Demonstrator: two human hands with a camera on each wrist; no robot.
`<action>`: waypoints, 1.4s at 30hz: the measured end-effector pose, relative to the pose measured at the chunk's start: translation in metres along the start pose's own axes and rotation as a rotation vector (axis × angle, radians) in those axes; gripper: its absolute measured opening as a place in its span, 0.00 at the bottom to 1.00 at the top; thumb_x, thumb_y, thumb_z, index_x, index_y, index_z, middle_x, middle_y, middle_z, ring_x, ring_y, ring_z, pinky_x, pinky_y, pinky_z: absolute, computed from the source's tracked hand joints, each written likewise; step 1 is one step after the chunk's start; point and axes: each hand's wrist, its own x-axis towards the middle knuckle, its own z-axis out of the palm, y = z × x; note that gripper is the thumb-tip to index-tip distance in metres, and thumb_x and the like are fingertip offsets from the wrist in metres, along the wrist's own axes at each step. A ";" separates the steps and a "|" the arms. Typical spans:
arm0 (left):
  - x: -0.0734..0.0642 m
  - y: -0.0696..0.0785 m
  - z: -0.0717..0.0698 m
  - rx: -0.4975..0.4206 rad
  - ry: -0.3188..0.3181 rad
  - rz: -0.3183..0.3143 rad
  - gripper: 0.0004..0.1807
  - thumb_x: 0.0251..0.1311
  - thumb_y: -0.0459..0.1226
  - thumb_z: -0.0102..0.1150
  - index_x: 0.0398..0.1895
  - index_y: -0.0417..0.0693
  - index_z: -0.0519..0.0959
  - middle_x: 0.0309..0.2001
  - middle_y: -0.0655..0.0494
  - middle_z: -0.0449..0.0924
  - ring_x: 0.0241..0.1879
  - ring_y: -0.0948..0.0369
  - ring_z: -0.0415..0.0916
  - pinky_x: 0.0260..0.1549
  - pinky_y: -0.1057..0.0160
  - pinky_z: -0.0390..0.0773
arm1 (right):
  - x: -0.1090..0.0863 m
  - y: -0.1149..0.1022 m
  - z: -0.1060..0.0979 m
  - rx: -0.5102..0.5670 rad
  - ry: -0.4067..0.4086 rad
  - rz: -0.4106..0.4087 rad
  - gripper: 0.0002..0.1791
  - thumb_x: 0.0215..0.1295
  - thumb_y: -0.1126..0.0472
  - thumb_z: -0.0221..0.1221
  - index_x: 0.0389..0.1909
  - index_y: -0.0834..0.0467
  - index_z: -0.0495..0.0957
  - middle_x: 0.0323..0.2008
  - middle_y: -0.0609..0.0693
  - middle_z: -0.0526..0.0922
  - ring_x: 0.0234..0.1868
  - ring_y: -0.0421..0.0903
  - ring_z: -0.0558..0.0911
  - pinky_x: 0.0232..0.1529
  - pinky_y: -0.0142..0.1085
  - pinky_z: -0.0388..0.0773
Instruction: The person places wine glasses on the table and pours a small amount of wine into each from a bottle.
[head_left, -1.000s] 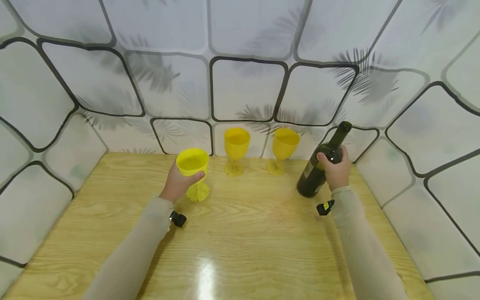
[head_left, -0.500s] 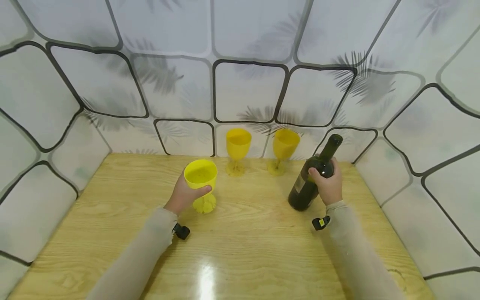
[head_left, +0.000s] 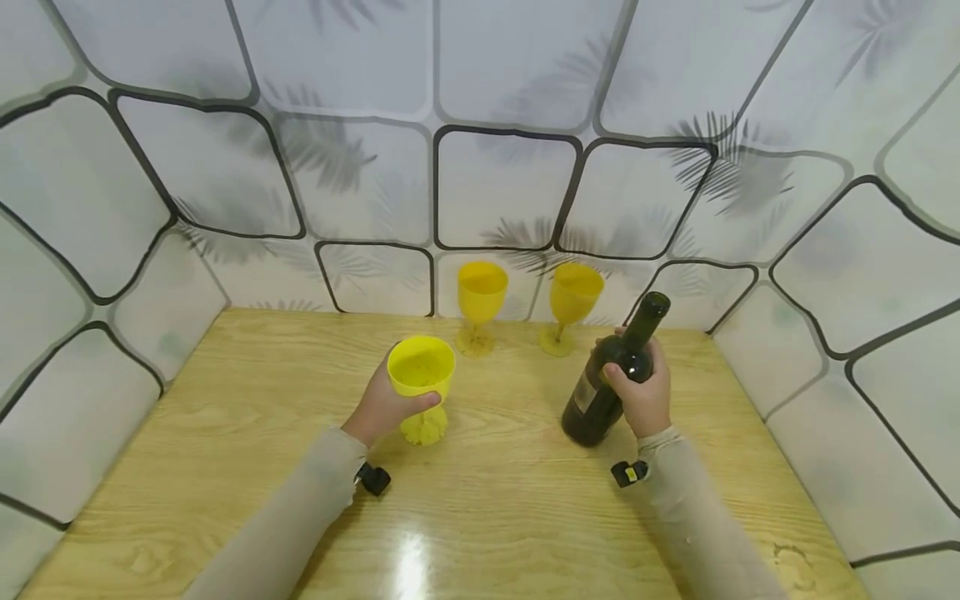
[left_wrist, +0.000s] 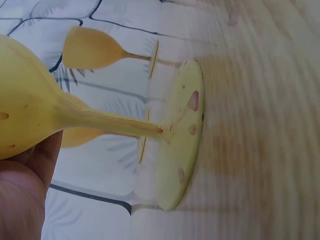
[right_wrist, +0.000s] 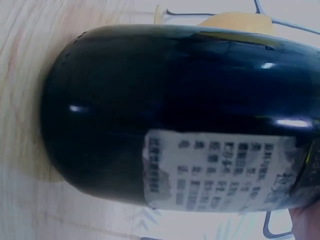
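Observation:
My left hand [head_left: 388,406] grips a yellow goblet [head_left: 422,367] round its bowl, thumb across the near side. In the left wrist view the goblet's stem and chipped round foot [left_wrist: 182,135] show, the foot close over the wooden surface. My right hand [head_left: 643,385] holds a dark green wine bottle [head_left: 596,402] by its shoulder, neck leaning right and uncorked at the mouth. A white printed label [right_wrist: 215,170] faces the right wrist camera, with the bottle's base close to the table. The right fingers behind the bottle are mostly hidden.
Two more yellow goblets stand at the back of the wooden table [head_left: 510,517]: one left [head_left: 482,292], one right [head_left: 576,293]. Behind them rises a patterned wall covering [head_left: 502,187], with side walls at left and right.
Both hands have come nearer the body and toward each other, the left carrying its goblet rightward and the right carrying the bottle leftward. The two back goblets stay put.

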 end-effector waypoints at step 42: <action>-0.002 -0.002 0.005 -0.041 -0.027 0.042 0.43 0.50 0.31 0.78 0.69 0.46 0.65 0.60 0.44 0.75 0.56 0.48 0.75 0.57 0.58 0.79 | -0.010 0.035 -0.017 -0.022 -0.308 0.021 0.38 0.56 0.84 0.59 0.67 0.56 0.74 0.63 0.45 0.82 0.63 0.42 0.79 0.65 0.32 0.72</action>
